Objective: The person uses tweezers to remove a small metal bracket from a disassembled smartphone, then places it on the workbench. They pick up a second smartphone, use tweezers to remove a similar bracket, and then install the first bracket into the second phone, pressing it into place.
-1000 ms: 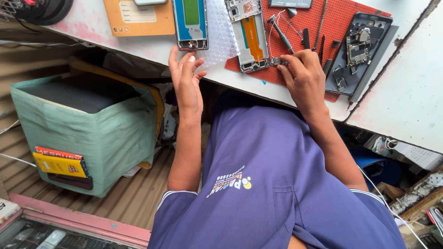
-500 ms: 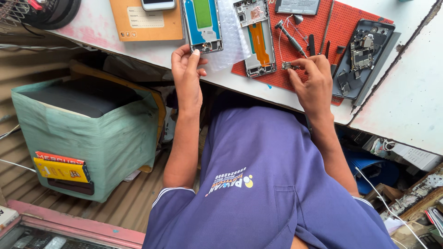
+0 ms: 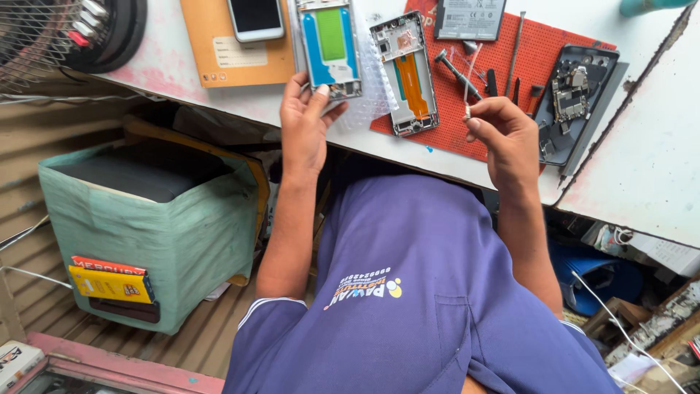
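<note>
My left hand (image 3: 305, 128) holds the lower edge of a phone display panel (image 3: 329, 45) with blue and green film, which lies on bubble wrap (image 3: 372, 102), thumb on top. My right hand (image 3: 503, 138) is raised over the red mat (image 3: 467, 135) and pinches a thin white strip (image 3: 470, 80) with a small metal end between thumb and fingers. An opened phone frame (image 3: 405, 73) with an orange flex strip lies on the mat between my hands.
On the mat lie a screwdriver (image 3: 456, 71), a thin metal pry tool (image 3: 515, 44), a battery (image 3: 470, 18) and a dark back cover with a circuit board (image 3: 576, 98). A white phone (image 3: 255, 18) sits on an orange envelope (image 3: 233, 55). A green covered box (image 3: 146, 219) stands below the bench.
My right hand left the phone frame and rose with the thin strip pinched in it. My left hand moved from the bench edge up onto the display panel.
</note>
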`<move>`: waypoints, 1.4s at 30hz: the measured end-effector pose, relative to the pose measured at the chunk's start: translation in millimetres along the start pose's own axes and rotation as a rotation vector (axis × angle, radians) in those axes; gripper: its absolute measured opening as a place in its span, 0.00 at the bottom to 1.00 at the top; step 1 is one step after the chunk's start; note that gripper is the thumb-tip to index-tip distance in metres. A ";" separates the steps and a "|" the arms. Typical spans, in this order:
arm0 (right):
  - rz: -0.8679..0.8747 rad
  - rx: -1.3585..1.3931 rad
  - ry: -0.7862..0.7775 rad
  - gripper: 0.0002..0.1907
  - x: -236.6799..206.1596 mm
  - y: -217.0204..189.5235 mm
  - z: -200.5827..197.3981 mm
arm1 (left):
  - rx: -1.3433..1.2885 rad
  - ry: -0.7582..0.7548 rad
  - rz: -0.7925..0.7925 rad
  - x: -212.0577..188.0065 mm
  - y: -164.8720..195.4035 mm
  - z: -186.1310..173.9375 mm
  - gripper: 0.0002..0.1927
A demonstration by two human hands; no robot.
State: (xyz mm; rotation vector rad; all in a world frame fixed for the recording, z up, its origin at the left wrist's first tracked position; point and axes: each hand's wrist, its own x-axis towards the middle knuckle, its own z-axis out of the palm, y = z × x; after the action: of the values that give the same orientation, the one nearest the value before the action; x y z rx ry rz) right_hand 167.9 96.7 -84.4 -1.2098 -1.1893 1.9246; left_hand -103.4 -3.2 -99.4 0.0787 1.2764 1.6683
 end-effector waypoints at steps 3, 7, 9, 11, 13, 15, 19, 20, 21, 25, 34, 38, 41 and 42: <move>-0.005 0.140 -0.041 0.09 1.6 -3.9 -2.0 | -0.022 -0.074 -0.016 -4.9 -9.6 8.8 0.17; -0.252 -0.159 -0.064 0.10 -2.1 -21.8 6.2 | -0.068 -0.241 -0.019 -14.2 -27.9 30.0 0.26; -0.470 -0.560 -0.097 0.12 -4.5 -31.4 15.0 | -0.021 -0.319 0.004 -18.6 -34.6 41.3 0.32; -0.627 -0.822 -0.122 0.14 -4.1 -38.3 25.2 | -0.042 -0.353 -0.020 -21.5 -38.3 51.1 0.34; -0.732 -0.929 -0.146 0.15 -2.9 -43.0 31.9 | -0.054 -0.378 -0.039 -23.6 -39.5 58.0 0.34; -0.708 -0.939 -0.117 0.16 -5.8 -46.2 32.8 | -0.057 -0.388 -0.047 -24.6 -38.4 61.0 0.34; -0.650 -0.924 -0.093 0.16 -13.8 -47.5 24.5 | -0.066 -0.448 -0.060 -26.1 -35.4 60.8 0.34; -0.656 -0.935 -0.108 0.16 -14.7 -46.2 23.1 | -0.090 -0.460 -0.067 -26.7 -35.0 60.2 0.34; -0.661 -0.945 -0.123 0.15 -16.1 -44.9 21.9 | -0.112 -0.473 -0.077 -28.7 -35.1 59.8 0.33; -0.706 -0.946 -0.121 0.15 -16.3 -39.9 22.5 | -0.183 -0.500 -0.125 -31.1 -38.2 62.4 0.28; -0.704 -0.978 -0.108 0.14 -24.0 -41.0 22.8 | -0.174 -0.501 -0.129 -40.3 -42.6 65.2 0.27; -0.746 -0.996 -0.060 0.14 -26.7 -38.6 22.6 | -0.174 -0.501 -0.136 -40.3 -43.8 66.9 0.27; -0.768 -1.008 -0.039 0.13 -26.9 -38.6 20.0 | -0.184 -0.504 -0.141 -42.1 -44.4 67.6 0.27; -0.772 -1.007 -0.037 0.13 -26.8 -38.7 19.0 | -0.189 -0.510 -0.142 -42.4 -44.7 67.9 0.27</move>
State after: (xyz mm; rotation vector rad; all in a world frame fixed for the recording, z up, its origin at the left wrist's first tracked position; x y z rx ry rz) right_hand 162.6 84.9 -35.3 -0.8768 -2.3317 0.7435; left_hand -14.4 11.3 -82.9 0.2746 0.7219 1.5107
